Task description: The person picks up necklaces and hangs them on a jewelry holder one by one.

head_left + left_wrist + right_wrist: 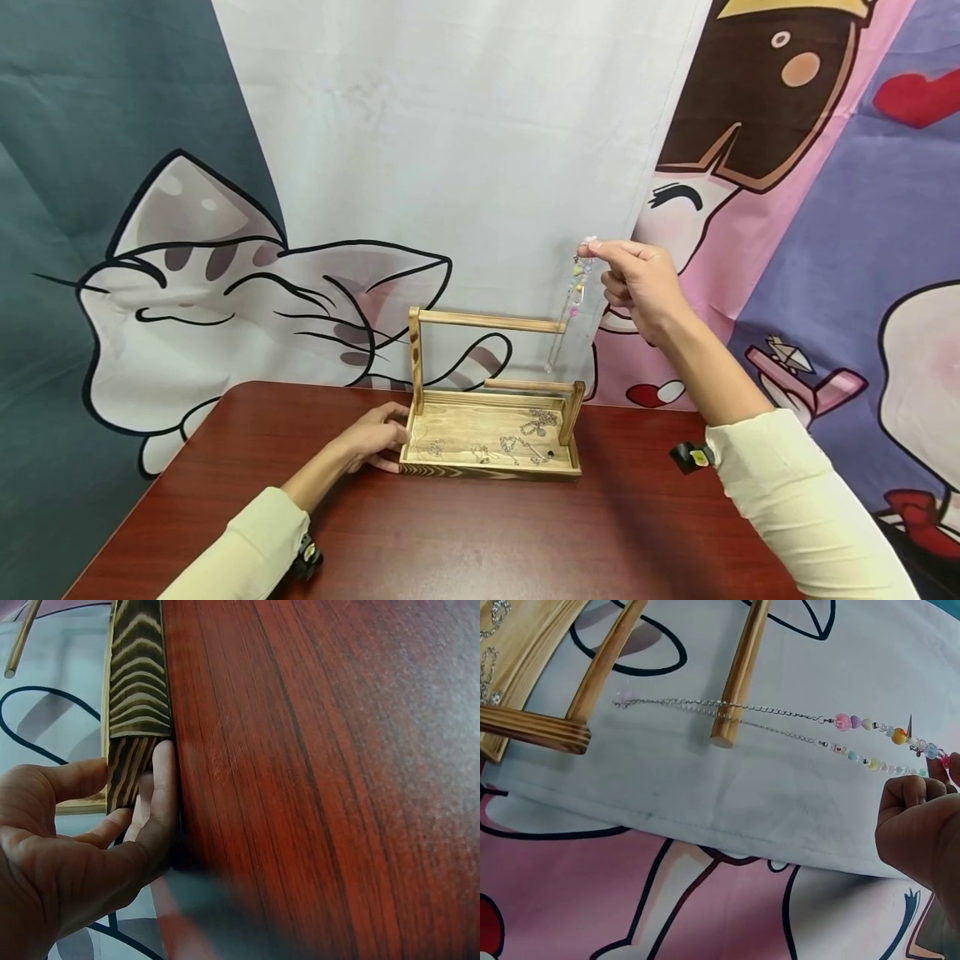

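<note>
High over the right end of a wooden jewelry stand (457, 410), my right hand (637, 282) pinches a pastel beaded necklace (898, 736) between thumb and fingertips. The necklace hangs down with its silver chain at the bottom. Beside the chain is the free end of the stand's upper bar (742, 682); whether the loop passes around the bar, I cannot tell. My left hand (372, 439) grips the left end of the stand's tray. In the left wrist view, the thumb touches the wooden end wall (129, 769) and fingers curl beneath it.
Several silver chains (510, 446) lie in the tray. A lower bar (528, 386) reaches left from the right post (572, 414). The stand sits on a reddish-brown table (480, 533), near its back edge. Behind hangs a cartoon-printed cloth (450, 125).
</note>
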{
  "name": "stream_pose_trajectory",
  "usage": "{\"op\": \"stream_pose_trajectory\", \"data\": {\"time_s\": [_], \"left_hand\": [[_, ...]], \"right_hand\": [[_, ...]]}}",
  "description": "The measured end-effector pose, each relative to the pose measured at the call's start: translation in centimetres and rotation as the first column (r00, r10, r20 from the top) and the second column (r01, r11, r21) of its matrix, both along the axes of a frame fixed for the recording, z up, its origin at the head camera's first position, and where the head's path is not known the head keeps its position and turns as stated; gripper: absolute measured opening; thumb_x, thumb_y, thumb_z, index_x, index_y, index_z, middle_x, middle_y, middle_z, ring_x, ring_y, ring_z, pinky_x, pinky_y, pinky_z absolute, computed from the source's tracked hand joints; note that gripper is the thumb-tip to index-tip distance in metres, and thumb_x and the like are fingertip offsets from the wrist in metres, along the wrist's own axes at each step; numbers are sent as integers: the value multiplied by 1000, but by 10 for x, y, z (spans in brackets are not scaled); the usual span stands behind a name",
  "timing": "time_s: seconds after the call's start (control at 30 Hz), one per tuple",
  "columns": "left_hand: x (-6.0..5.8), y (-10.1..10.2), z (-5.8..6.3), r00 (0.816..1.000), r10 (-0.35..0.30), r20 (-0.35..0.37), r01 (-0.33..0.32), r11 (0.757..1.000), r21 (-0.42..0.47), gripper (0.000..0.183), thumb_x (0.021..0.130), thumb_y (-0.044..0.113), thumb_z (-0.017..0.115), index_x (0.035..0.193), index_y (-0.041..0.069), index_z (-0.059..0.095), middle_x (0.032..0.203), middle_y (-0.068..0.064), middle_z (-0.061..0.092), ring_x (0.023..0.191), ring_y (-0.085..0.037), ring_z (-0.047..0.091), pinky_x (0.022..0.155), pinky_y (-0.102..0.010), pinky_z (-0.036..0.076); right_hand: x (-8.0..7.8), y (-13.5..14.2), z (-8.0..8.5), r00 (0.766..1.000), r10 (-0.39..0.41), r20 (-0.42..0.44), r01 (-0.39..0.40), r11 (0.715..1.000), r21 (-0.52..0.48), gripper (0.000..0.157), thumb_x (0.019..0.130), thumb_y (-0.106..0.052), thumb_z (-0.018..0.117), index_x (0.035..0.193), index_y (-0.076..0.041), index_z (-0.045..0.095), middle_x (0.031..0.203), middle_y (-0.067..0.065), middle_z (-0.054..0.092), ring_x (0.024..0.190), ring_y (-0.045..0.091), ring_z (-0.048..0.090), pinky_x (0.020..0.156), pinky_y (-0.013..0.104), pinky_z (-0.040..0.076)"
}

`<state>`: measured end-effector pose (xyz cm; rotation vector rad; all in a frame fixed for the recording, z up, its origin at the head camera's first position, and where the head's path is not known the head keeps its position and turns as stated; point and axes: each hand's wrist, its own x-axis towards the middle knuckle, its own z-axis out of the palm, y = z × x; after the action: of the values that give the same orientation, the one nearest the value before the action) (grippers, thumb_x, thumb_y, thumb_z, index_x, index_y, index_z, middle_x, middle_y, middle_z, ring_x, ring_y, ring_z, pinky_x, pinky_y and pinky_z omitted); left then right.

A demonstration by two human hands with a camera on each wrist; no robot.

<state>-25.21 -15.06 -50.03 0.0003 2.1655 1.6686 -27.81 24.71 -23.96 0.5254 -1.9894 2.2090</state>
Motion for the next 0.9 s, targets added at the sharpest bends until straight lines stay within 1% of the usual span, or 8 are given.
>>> {"op": "stream_pose_trajectory", "data": {"time_s": [0.03,0.07,0.1,0.3,0.5,0.67,0.8,0.9], "left_hand": [[0,0,0,1000,0,1,0,1000,-2,64,99,4,63,160,-2,46,122,-24,70,101,-29,77,70,-47,73],[0,0,0,1000,1,0,-1,1000,-3,64,99,4,63,160,-2,46,122,-24,69,101,-29,77,70,-47,73],[0,0,0,1000,2,1,-2,1000,-5,64,99,4,63,160,-2,46,122,-24,69,102,-29,77,70,-47,73],[-1,1,-1,1000,11,3,-11,1000,-4,63,99,3,63,160,-2,47,122,-24,69,101,-30,76,70,-47,72],[0,2,-1,1000,14,5,-14,1000,-2,62,99,2,63,159,-2,47,121,-23,68,100,-30,76,70,-47,72],[1,2,0,1000,16,6,-16,1000,-1,63,98,2,63,158,-2,48,121,-24,69,101,-30,76,70,-47,73],[1,2,1,1000,18,6,-18,1000,6,63,97,1,64,158,-2,48,121,-24,69,101,-30,77,70,-47,73],[1,2,1,1000,19,7,-19,1000,7,63,98,1,63,158,-2,47,121,-24,69,100,-30,77,70,-47,73]], "right_hand": [[-1,1,-1,1000,0,1,0,1000,-4,33,114,-8,63,95,-17,88,60,-7,55,60,18,11,59,34,6],[-1,2,-2,1000,-1,3,1,1000,-4,33,114,-9,63,95,-16,88,59,-7,54,59,18,11,59,34,6],[-2,3,-3,1000,-6,5,6,1000,0,33,114,-9,63,95,-17,88,56,-8,48,59,18,11,59,34,6],[-6,9,-15,999,-35,30,34,999,26,30,113,-11,66,94,-18,88,52,-11,34,60,18,12,58,34,5],[-11,14,-29,996,-59,62,56,997,49,29,113,-15,68,92,-19,88,52,-10,34,58,16,14,59,35,8],[-13,14,-40,994,-69,90,63,996,69,28,113,-16,69,92,-19,87,51,-11,35,53,11,17,58,35,8],[-16,12,-48,992,-75,99,67,994,90,27,112,-17,70,91,-20,87,51,-12,37,50,5,22,55,30,10],[-17,9,-53,991,-87,104,74,989,128,24,112,-22,72,92,-22,87,51,-13,35,49,3,25,51,24,15]]}}
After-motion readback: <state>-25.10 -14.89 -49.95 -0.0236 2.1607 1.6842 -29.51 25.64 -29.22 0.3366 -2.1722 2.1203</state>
